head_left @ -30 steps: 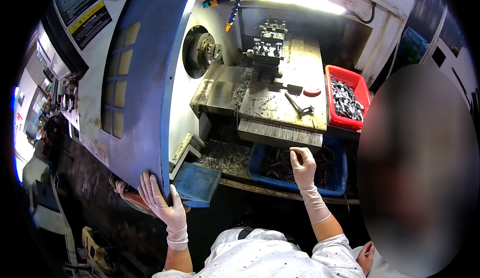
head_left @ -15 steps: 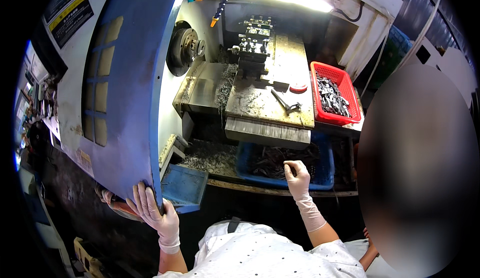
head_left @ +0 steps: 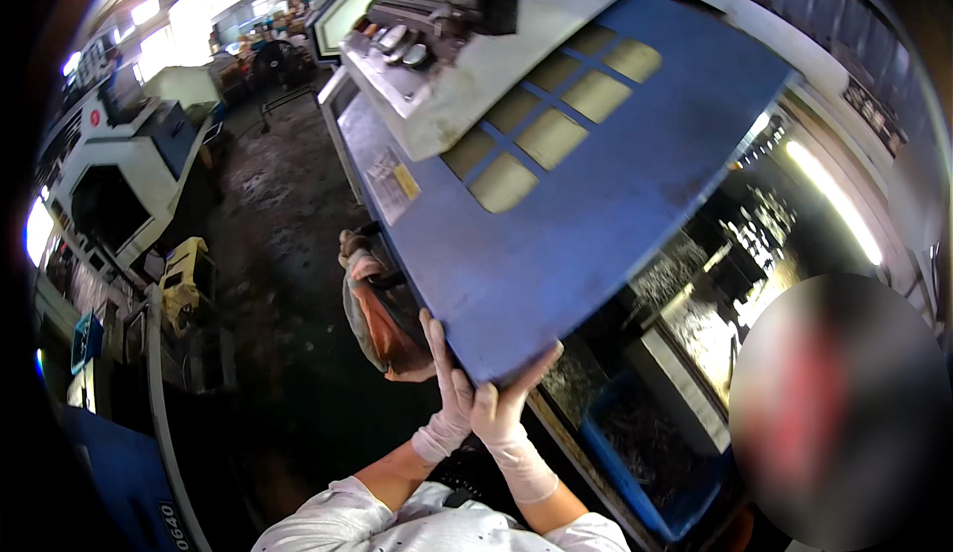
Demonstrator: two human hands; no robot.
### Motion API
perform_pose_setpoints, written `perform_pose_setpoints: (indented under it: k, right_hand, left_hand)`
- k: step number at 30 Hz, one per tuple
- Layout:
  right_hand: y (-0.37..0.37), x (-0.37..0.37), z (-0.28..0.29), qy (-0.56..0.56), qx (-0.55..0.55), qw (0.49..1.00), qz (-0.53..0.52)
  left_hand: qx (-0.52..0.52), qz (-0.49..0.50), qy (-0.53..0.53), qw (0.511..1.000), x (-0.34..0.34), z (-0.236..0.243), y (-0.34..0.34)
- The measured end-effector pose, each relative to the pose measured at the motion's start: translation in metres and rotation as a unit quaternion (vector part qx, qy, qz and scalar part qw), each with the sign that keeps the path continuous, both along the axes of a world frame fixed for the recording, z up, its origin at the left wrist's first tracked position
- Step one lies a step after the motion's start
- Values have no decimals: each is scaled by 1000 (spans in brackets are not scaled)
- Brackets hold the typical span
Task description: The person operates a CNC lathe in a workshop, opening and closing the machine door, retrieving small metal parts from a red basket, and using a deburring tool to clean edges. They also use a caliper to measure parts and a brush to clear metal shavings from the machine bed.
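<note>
Both my hands wear thin whitish gloves and press against the lower corner of a blue sliding machine door. My left hand lies along the bottom edge, its fingers stretched out. Beside it, wrists close together, my right hand rests on the corner with thumb and fingers spread along the edges. Neither hand carries a loose thing. Past the door's right edge the lit machine interior shows a tool block and a metal-faced slide. The chuck is hidden behind the door.
A blue bin with dark metal pieces sits below the slide. Orange and grey cloths hang by the door's left side. A control panel with knobs juts out above. Another machine stands far left. A blurred person is at right.
My view has swung left. The door has slid rightward across the opening. My right hand has come from in front of the machine to the door, beside my left.
</note>
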State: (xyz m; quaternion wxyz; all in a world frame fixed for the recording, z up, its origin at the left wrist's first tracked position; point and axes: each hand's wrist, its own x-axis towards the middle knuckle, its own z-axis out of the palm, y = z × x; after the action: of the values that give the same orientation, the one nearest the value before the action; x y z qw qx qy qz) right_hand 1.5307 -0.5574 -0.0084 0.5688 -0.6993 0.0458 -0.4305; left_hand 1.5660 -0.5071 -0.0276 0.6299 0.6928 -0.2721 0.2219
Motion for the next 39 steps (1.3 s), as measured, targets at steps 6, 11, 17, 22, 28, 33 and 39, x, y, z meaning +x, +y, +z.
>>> perform_pose_setpoints:
  k: [6, 11, 17, 22, 28, 33, 39]
  right_hand:
    - [-6, 8, -26, 2, 68, 996, -57]
    - [1, 35, -31, -3, 83, 995, -47]
    - [23, 94, -27, -28, 137, 989, 43]
    - [25, 97, -25, -37, 144, 989, 26]
    - [19, 89, -4, -50, -20, 998, -27]
    - [1, 64, 18, 34, -188, 981, -21]
    - [-55, -86, -46, 237, -162, 932, -222]
  left_hand:
    - [41, 10, -79, 996, 7, -30, 1]
    - [71, 56, -136, 987, 35, -29, 9]
    - [67, 117, -158, 978, 71, 18, 2]
    - [62, 59, -122, 989, 87, 5, 12]
    - [65, 26, -89, 994, 95, -1, 16]
    - [53, 19, -50, 997, 110, -9, 33]
    - [87, 110, -137, 981, 49, 38, 30]
